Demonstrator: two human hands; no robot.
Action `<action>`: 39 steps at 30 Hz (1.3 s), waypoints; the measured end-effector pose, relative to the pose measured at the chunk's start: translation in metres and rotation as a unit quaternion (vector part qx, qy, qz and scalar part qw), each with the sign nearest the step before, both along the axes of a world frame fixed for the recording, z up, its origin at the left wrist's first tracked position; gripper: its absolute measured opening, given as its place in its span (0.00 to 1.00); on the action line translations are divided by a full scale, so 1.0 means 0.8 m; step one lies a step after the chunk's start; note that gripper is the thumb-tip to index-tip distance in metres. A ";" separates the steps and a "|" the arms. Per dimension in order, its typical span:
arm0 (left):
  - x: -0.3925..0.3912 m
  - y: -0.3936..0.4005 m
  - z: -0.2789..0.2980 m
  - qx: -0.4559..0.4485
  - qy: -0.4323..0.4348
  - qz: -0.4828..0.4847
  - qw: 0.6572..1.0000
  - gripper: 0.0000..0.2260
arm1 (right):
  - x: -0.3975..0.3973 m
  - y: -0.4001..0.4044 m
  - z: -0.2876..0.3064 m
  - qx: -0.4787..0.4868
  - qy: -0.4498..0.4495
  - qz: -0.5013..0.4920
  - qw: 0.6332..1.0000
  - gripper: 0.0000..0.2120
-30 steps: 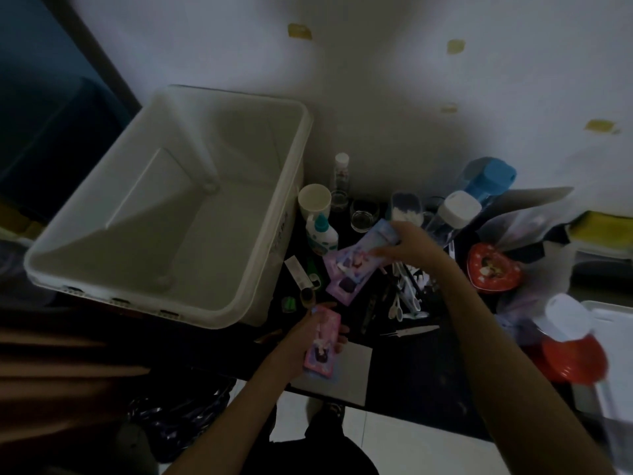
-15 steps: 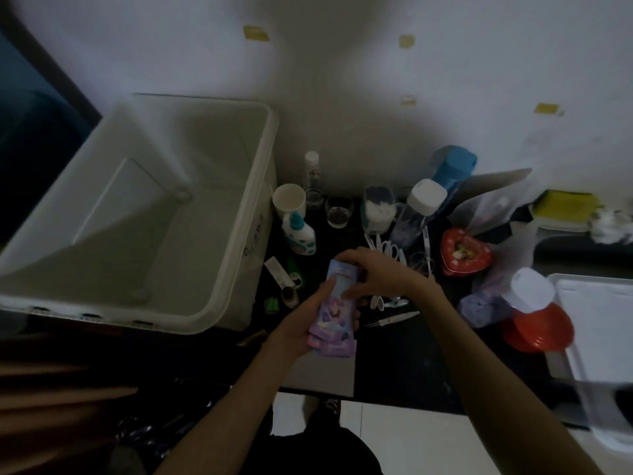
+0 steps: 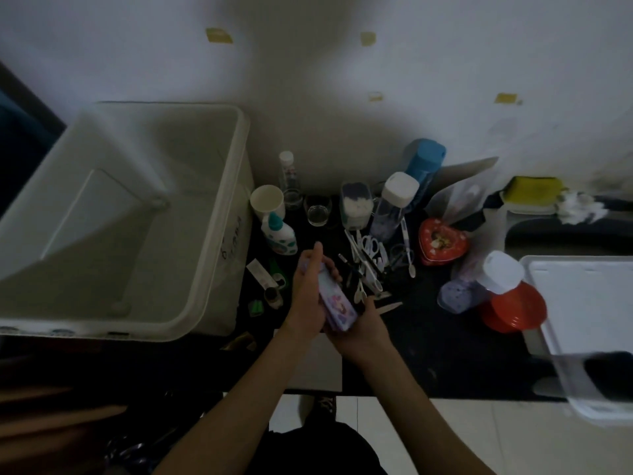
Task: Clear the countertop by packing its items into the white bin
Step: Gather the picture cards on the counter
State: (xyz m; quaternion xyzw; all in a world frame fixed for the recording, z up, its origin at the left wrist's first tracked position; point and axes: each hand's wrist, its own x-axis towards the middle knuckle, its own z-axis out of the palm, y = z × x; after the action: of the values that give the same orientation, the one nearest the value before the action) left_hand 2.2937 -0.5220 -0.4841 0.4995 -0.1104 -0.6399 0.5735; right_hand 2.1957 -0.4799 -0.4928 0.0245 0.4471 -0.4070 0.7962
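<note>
Head view has your left hand (image 3: pixel 305 296) and right hand (image 3: pixel 359 329) with fingers clamped on the purple packets (image 3: pixel 337 303) over the desk (image 3: pixel 428 354) front edge, white bin (image 3: pixel 212 200) gaping open just left.

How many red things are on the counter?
2: a heart tin right of the scissors, and a red bowl by the counter's right end. More may hide in the clutter.
</note>
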 end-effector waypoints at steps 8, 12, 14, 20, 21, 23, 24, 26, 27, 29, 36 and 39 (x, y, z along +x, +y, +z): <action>-0.002 0.023 0.031 -0.132 -0.102 -0.267 0.949 0.16 | -0.031 -0.008 0.006 0.177 -0.077 -0.041 0.980 0.23; 0.004 0.036 0.041 -0.175 -0.179 -0.330 0.910 0.15 | -0.039 0.000 0.005 0.133 -0.030 -0.021 0.990 0.14; 0.002 0.041 0.043 -0.187 -0.185 -0.328 0.907 0.14 | -0.036 0.008 0.010 0.117 0.009 0.004 0.993 0.12; -0.007 0.045 0.037 -0.182 -0.220 -0.270 0.919 0.09 | -0.048 0.024 0.013 -0.063 0.197 0.101 0.973 0.13; -0.008 0.046 0.034 -0.180 -0.240 -0.249 0.921 0.08 | -0.054 0.026 0.015 -0.079 0.209 0.119 0.967 0.14; -0.010 0.047 0.028 -0.176 -0.259 -0.229 0.922 0.07 | -0.067 0.029 0.013 -0.087 0.203 0.156 0.963 0.15; -0.011 0.048 0.027 -0.174 -0.259 -0.237 0.920 0.08 | -0.072 0.032 0.013 -0.086 0.194 0.176 0.961 0.15; -0.011 0.049 0.029 -0.172 -0.271 -0.291 0.901 0.08 | -0.080 0.037 0.013 -0.087 0.190 0.203 0.957 0.15; -0.007 0.048 0.030 -0.173 -0.288 -0.329 0.883 0.07 | -0.084 0.039 0.010 -0.089 0.198 0.208 0.954 0.13; 0.002 0.048 0.030 -0.178 -0.301 -0.401 0.847 0.08 | -0.090 0.042 0.004 -0.096 0.227 0.211 0.946 0.12; 0.012 0.070 0.000 -0.132 -0.274 -0.389 0.870 0.08 | -0.112 0.052 -0.008 -0.164 0.324 0.264 0.894 0.11; 0.013 0.072 -0.008 -0.118 -0.274 -0.400 0.866 0.08 | -0.124 0.048 -0.010 -0.205 0.387 0.300 0.848 0.13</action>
State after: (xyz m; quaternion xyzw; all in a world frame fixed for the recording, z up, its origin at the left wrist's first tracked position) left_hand 2.3041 -0.4640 -0.4908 0.4962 -0.5286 -0.6339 0.2694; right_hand 2.0962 -0.4417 -0.5011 -0.4335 0.6112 -0.2074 0.6288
